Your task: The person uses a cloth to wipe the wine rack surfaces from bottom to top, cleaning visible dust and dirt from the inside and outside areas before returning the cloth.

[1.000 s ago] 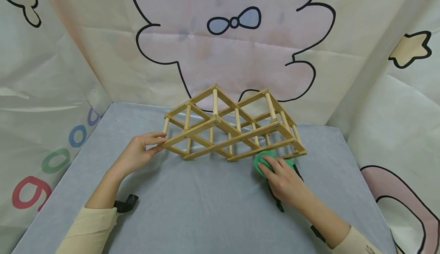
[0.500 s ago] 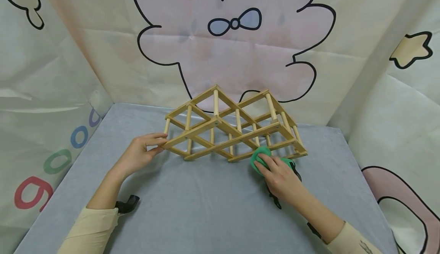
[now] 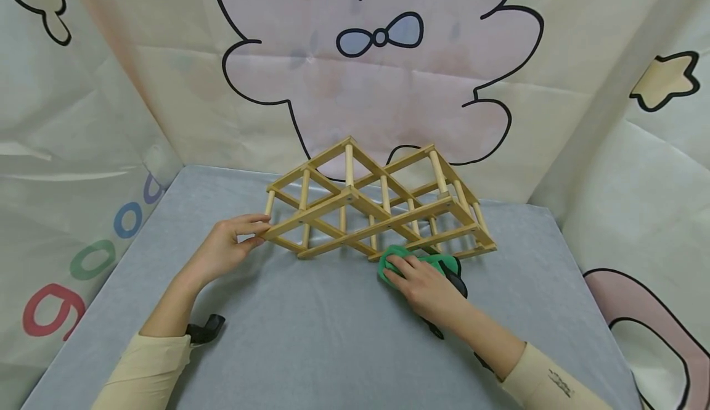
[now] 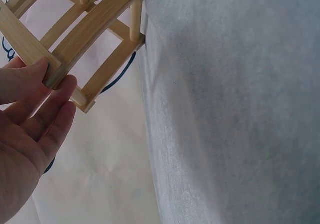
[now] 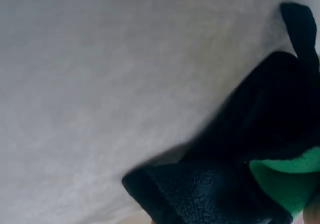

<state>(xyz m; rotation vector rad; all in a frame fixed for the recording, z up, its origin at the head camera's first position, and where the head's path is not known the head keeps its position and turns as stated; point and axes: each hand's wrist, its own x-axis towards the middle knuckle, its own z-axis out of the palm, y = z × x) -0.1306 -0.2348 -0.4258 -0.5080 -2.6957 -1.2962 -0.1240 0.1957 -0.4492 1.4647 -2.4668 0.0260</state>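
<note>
Left grip (image 3: 227, 250) pinched on wooden rack (image 3: 379, 225); right grip (image 3: 424, 287) curled over green-and-black cloth (image 3: 439, 262).
Head: rack on the blue-grey covered table (image 3: 310, 336), cloth at its near lower edge; cartoon-printed backdrop (image 3: 377, 83) encloses back and sides. Left wrist: thumb and fingers hold a bar corner beside the table covering. Right wrist: cloth's black folds against pale surface; hand mostly hidden.

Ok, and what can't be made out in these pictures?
Head: thumb of the right hand, out of sight beneath the hand.
Head: the print on the right sleeve, too small to read.
Left wrist: most of the wooden rack, cut off by the edges.
Right wrist: most of that hand, outside the frame or behind the cloth.
</note>
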